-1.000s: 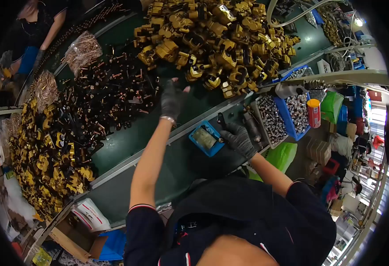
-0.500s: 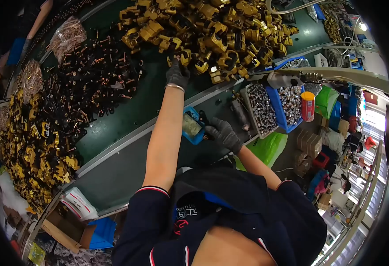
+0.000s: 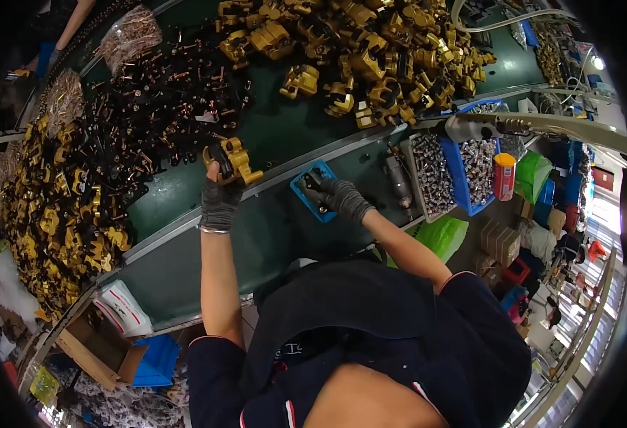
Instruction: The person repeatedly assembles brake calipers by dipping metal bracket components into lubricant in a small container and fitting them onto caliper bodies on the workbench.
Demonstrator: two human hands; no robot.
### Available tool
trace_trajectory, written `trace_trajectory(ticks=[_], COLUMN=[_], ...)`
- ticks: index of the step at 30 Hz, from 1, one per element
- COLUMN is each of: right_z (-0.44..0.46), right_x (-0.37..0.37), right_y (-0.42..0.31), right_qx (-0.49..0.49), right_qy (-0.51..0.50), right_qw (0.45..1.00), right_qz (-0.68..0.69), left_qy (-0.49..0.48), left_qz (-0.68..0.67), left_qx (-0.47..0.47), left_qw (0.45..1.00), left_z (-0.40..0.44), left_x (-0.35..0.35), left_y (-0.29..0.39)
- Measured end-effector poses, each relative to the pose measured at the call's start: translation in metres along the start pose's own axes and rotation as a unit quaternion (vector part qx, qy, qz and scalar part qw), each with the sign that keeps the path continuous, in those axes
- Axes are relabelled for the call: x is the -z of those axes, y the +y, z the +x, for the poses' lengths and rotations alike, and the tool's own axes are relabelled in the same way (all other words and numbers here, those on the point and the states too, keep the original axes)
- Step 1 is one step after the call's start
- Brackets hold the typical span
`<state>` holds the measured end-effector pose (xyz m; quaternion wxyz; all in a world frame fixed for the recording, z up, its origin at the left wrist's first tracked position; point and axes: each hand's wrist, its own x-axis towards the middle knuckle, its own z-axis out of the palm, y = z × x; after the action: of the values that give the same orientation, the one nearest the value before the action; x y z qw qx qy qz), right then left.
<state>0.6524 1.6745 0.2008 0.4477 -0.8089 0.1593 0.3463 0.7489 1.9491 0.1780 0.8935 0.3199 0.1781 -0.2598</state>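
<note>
A gold brake caliper [image 3: 238, 161] with a black piece at its side is in my gloved left hand [image 3: 220, 203], thumb pressed against it, above the near rail of the green belt. My gloved right hand [image 3: 345, 198] reaches over a small blue tray [image 3: 325, 217] on the near ledge, its fingers closed round a small black part [image 3: 315, 178] whose exact kind I cannot make out. The hand hides much of the tray's inside. To the right lies a grey power screwdriver [image 3: 397, 180].
Several gold calipers [image 3: 370, 53] are heaped at the far side of the belt. Black parts with copper-coloured bolts [image 3: 156, 107] and more gold pieces [image 3: 63, 221] pile up at left. Bins of silver fittings [image 3: 431, 171] and a red canister [image 3: 504, 178] stand at right.
My left hand has come back from the far heap and moved left and nearer, bringing a gold caliper. My right hand has shifted left over the blue tray.
</note>
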Motion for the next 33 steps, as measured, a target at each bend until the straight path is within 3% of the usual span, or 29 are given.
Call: trace_trajectory(ticks=[2, 3, 5, 6, 8, 9, 11, 14, 18, 20, 24, 26, 30, 33], right_z=[-0.005, -0.009, -0.026, -0.036, -0.063, -0.066, -0.068, -0.067, -0.062, -0.066, -0.066, -0.064, -0.064, -0.065], right_x=[-0.002, -0.001, 0.002, 0.009, 0.026, 0.025, 0.018, 0.014, 0.002, 0.003, 0.005, 0.003, 0.003, 0.005], right_y=[-0.002, -0.003, -0.01, -0.029, -0.074, -0.082, -0.094, -0.105, -0.112, -0.116, -0.107, -0.107, -0.107, -0.108], right_qx=[0.099, 0.102, 0.225, 0.229, 0.115, 0.115, 0.154, 0.193, 0.22, 0.273, 0.32, 0.299, 0.321, 0.279], right_qy=[0.012, 0.01, 0.066, 0.059, -0.03, -0.035, -0.018, -0.006, 0.041, 0.117, 0.143, 0.131, 0.142, 0.131], right_qw=[0.995, 0.995, 0.965, 0.965, 0.962, 0.962, 0.96, 0.953, 0.95, 0.95, 0.936, 0.941, 0.933, 0.949], right_qz=[0.025, 0.019, 0.114, 0.11, 0.248, 0.244, 0.231, 0.233, 0.218, 0.098, 0.045, 0.086, 0.078, 0.07], left_qy=[-0.013, -0.022, -0.019, 0.01, 0.109, 0.112, 0.26, 0.239, 0.23, 0.215, 0.183, 0.16, 0.164, 0.17], left_qz=[-0.032, -0.061, -0.073, -0.069, -0.081, -0.084, 0.029, 0.097, 0.138, 0.124, 0.147, 0.249, 0.255, 0.254], left_qx=[-0.005, -0.009, -0.011, -0.011, -0.043, -0.047, -0.155, -0.251, -0.302, -0.326, -0.277, -0.286, -0.284, -0.285], left_qw=[0.999, 0.998, 0.997, 0.997, 0.99, 0.989, 0.953, 0.933, 0.915, 0.912, 0.932, 0.912, 0.909, 0.908], left_z=[-0.002, -0.004, -0.015, -0.022, -0.035, -0.037, -0.039, -0.054, -0.064, -0.066, -0.083, -0.088, -0.091, -0.091], left_x=[0.002, -0.002, -0.013, -0.029, -0.053, -0.057, -0.062, -0.075, -0.086, -0.089, -0.106, -0.11, -0.116, -0.116], left_y=[-0.018, -0.025, -0.035, -0.035, -0.04, -0.047, -0.061, -0.062, -0.058, -0.06, -0.043, -0.04, -0.035, -0.039])
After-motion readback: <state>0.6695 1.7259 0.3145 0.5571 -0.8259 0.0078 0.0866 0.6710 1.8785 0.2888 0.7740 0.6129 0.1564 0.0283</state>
